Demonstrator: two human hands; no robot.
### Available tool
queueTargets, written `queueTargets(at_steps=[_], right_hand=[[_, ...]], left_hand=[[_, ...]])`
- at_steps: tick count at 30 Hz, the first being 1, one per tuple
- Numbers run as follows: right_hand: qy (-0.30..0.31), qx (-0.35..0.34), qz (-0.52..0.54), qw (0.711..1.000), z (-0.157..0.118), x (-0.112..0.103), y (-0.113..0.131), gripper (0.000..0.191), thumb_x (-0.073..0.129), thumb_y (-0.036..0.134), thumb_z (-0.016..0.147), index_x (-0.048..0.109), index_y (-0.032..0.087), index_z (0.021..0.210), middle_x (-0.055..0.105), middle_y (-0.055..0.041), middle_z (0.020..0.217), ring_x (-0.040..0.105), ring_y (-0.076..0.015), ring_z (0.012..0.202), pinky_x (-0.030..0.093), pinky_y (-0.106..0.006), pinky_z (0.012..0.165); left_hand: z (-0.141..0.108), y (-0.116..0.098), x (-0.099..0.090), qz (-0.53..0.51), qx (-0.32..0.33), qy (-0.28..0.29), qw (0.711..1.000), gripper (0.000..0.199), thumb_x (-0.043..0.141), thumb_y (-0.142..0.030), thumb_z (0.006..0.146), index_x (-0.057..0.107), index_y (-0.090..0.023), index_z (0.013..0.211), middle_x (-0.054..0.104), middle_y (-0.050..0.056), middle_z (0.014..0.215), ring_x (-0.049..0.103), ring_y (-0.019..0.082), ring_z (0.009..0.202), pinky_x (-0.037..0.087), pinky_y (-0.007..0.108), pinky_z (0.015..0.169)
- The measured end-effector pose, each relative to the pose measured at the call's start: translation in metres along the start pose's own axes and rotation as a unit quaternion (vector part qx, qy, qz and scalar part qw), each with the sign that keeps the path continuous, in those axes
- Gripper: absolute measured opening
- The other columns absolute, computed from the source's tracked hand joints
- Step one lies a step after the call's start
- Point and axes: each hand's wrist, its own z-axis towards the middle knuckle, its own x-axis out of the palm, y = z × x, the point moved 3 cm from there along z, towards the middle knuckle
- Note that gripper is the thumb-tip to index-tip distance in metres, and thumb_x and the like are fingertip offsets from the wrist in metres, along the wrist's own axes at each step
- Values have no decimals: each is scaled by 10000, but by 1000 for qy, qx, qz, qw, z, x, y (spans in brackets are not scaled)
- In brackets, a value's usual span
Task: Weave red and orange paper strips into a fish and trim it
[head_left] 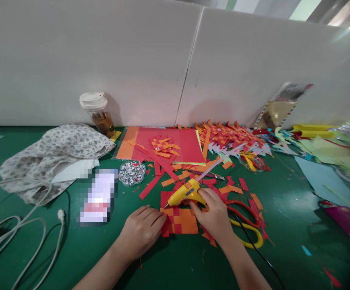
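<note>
My right hand (pixel 214 211) is wrapped around the grip of a yellow hot glue gun (pixel 184 192), whose nozzle points down and left. The tip is at the upper left of a piece of woven red and orange paper strips (pixel 183 220) lying on the table. At that piece's left edge, the fingers of my left hand (pixel 144 229) are pressed together on the paper; their tips are partly hidden. Red-handled scissors (pixel 245 213) and a yellow scissor handle (pixel 253 238) lie beside my right wrist. A black cord (pixel 257 251) runs under that wrist.
Paper strips (pixel 162 163) and scraps lie beyond my hands, near finished woven paper fish (pixel 223 135). A round case of googly eyes (pixel 131 173), a phone (pixel 99 197) and a white cable (pixel 61 225) are leftward. A lidded drink cup (pixel 100 114) stands by the wall.
</note>
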Motion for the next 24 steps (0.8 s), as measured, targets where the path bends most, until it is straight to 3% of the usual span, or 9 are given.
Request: queueTargets(at_steps=[24], right_hand=[[-5,-51,-28,998,5,-4,6,255,478,131,806,576,175,1038,612,-100,900,601,-235,860,532,-358,734]], left_hand=[[-3,1,1,-7,-10,16,1000,250,440,-131,790,609,-138,976,726,68,872,680,217,768,549,393,695]])
